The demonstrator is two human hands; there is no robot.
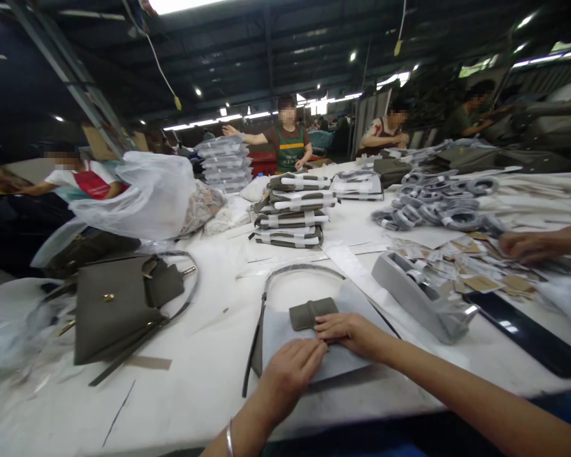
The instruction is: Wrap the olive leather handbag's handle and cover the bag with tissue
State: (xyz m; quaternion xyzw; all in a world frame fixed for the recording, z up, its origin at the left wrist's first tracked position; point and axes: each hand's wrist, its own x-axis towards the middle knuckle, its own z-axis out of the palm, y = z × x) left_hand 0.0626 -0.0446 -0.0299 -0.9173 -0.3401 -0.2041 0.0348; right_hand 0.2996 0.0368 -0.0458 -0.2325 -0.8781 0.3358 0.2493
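A grey-olive handbag [257, 358] lies flat in front of me, its front covered by pale tissue paper [278, 330] and its strap [304, 269] arching behind. On the paper rests a small olive leather piece [309, 313], like a pouch or tab. My left hand [290, 371] and my right hand [354, 333] meet just below it, fingers bent and tips together over the bag. The right fingers touch the leather piece's lower right edge. Whatever is pinched between the fingertips is too small and hidden to make out.
A second olive handbag [109, 304] lies to the left. Behind stands a stack of wrapped bags [292, 219]. A grey tape dispenser [413, 298], a dark phone-like slab [528, 333], paper tags [480, 266] and coiled straps [438, 203] lie right. A co-worker's hand [535, 246] reaches over the tags.
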